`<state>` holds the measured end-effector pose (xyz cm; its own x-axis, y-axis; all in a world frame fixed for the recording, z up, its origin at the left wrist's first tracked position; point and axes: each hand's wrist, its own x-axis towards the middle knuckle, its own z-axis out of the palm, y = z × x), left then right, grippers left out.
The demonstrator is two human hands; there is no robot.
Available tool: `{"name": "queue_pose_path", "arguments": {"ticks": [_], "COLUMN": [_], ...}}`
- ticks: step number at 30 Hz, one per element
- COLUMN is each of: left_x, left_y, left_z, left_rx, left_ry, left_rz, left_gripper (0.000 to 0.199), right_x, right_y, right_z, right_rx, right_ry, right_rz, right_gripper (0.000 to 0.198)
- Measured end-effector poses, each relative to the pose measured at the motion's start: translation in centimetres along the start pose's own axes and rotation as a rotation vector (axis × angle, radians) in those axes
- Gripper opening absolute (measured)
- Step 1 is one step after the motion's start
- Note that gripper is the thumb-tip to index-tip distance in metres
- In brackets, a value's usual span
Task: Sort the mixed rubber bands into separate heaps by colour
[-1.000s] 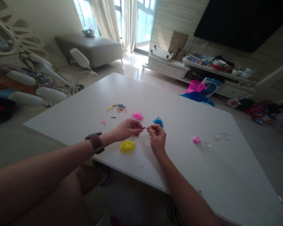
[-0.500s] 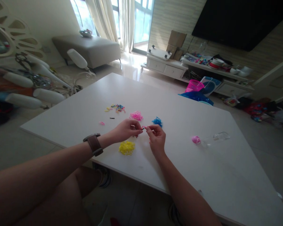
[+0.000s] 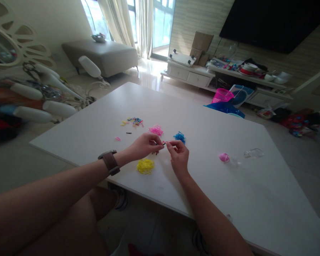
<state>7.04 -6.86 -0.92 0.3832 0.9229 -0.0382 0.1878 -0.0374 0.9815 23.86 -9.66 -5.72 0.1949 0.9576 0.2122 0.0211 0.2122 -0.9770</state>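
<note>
Over the near middle of the white table [image 3: 216,188], my left hand [image 3: 146,144] pinches a small black loop-shaped piece [image 3: 164,143]. The fingertips of my right hand [image 3: 180,156] close on a small pink piece [image 3: 165,142] that touches the black one. Whether the two are linked is too small to tell. Around my hands lie piles of thin loop-like pieces: pink [image 3: 156,130] behind the left hand, blue [image 3: 179,137] behind the right, yellow [image 3: 145,166] in front. A few dark red pieces [image 3: 155,153] show under my left fingers.
A mixed-colour pile [image 3: 135,121], a black piece [image 3: 128,133] and a pink bit [image 3: 117,138] lie to the left. On the right sit a pink egg-shaped object [image 3: 224,158] and a clear container [image 3: 253,153]. White lamp arms [image 3: 89,67] stand beyond the left edge.
The view has shifted slightly. Both hands keep their pinch, with the fingertips still close together at the black and pink pieces.
</note>
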Motion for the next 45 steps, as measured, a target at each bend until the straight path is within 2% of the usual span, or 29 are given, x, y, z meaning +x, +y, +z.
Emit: {"name": "queue_pose_path", "arguments": {"ticks": [6,11,22,25,30,35,40,43,45], "left_x": [-0.1,0.0,0.7,1.8,4.2,6.0,6.0,5.2,4.6], "left_y": [0.2,0.4,-0.1,-0.6,-2.9,-4.6,-3.7,-2.4,-1.8], "left_z": [0.0,0.0,0.1,-0.9,-3.9,-5.3,-5.0,-4.1,-3.1], "left_rx": [-0.036,-0.15,-0.162,-0.101,-0.104,-0.151,-0.072,0.015,0.043], "left_ry": [0.026,0.104,0.105,0.193,0.465,0.553,0.527,0.435,0.331], "left_rz": [-0.014,-0.058,-0.073,-0.086,-0.135,-0.169,-0.13,-0.086,-0.054], "left_gripper": [0.027,0.033,0.026,0.023,0.024,0.031,0.029,0.025,0.024], "right_x": [0.2,0.2,0.4,0.5,0.6,0.1,-0.5,-0.4,-0.2], "right_y": [-0.1,-0.2,0.6,0.6,0.6,-0.1,-0.9,-0.9,-0.8], "right_z": [0.0,-0.1,-0.1,-0.1,-0.3,-0.3,-0.3,-0.4,-0.5], "right_rx": [0.033,0.027,0.023,0.0,-0.039,-0.079,-0.167,-0.194,-0.193], "right_ry": [0.006,0.01,-0.038,0.004,0.007,0.009,-0.047,-0.052,-0.036], "right_rz": [0.041,0.072,0.037,0.045,0.058,-0.042,-0.201,-0.22,-0.213], "right_gripper": [0.027,0.029,0.027,0.028,0.031,0.027,0.016,0.013,0.012]}}
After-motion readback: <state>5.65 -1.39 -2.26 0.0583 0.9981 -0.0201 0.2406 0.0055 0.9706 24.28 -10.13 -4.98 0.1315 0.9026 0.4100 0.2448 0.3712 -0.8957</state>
